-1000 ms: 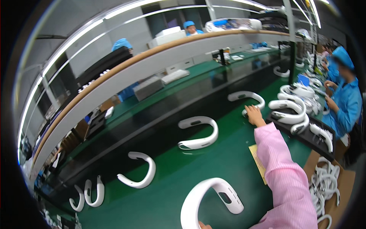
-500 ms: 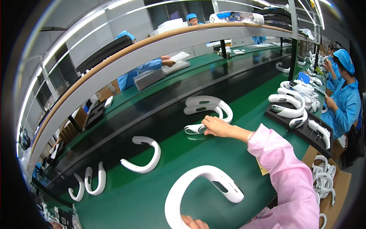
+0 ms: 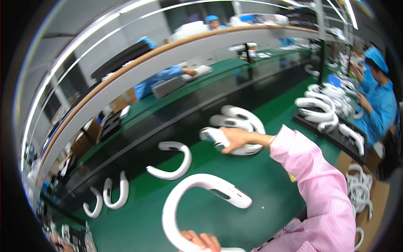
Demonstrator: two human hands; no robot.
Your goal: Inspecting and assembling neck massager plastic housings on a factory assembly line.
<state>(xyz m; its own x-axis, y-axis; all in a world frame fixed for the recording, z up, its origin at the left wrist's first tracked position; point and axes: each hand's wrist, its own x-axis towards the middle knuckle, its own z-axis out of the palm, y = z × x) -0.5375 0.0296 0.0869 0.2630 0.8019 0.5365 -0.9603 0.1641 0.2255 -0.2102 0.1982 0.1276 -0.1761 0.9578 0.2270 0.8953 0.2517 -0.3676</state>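
My left hand (image 3: 200,240), at the lower edge, is closed round the lower curve of a white C-shaped neck fan (image 3: 171,212). The fan's other arm, with a dark oval panel, points right above the green bench. Farther off, my right hand (image 3: 236,140) is wrapped over the end of another white neck fan (image 3: 210,133), palm down; its fingertips are partly hidden and blurred. Right behind that hand, more white neck fans (image 3: 257,122) lie close together, overlapping. To the left, a single neck fan (image 3: 184,164) lies with its opening facing left.
Two smaller-looking neck fans (image 3: 121,195) (image 3: 95,206) lie at the left. A dark tray (image 3: 308,124) of neck fans stands at the right, above a cardboard box (image 3: 380,197) of white parts. A wood-topped rail (image 3: 176,42) crosses behind; co-workers in blue (image 3: 378,94) sit right.
My right hand has turned and brought the neck fan's end up at a tilt. The fan in my left hand has shifted left and up. The whole view has swung slightly, with some blur.
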